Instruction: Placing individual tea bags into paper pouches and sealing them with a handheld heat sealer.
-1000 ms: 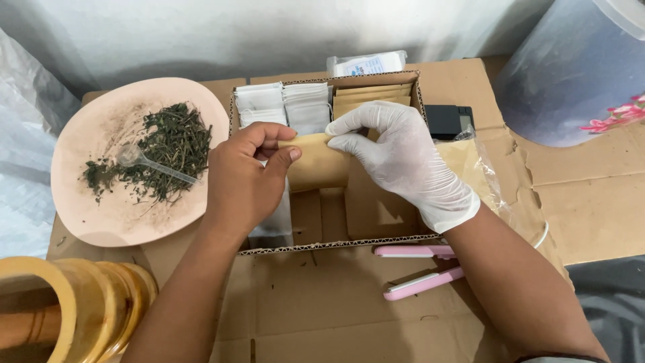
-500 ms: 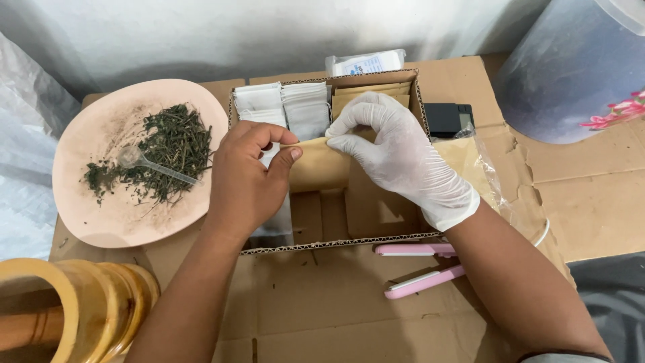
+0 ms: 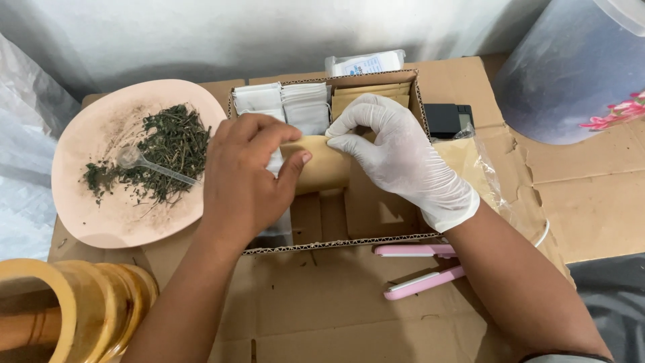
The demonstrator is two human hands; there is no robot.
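Observation:
My bare left hand and my white-gloved right hand both hold a tan paper pouch over an open cardboard box. The left thumb and fingers grip the pouch's left end. The gloved fingers pinch its top right edge. Inside the box stand white filter bags at the back left and more tan pouches at the back right.
A pink plate with dried green herbs and a clear plastic spoon lies left. A pink sealer tool lies in front of the box. A small black scale, a large translucent container and wooden rings surround the area.
My left fingers have shifted slightly on the pouch's left end, and my gloved fingers have curled tighter on its top edge. The pouch stays over the box.

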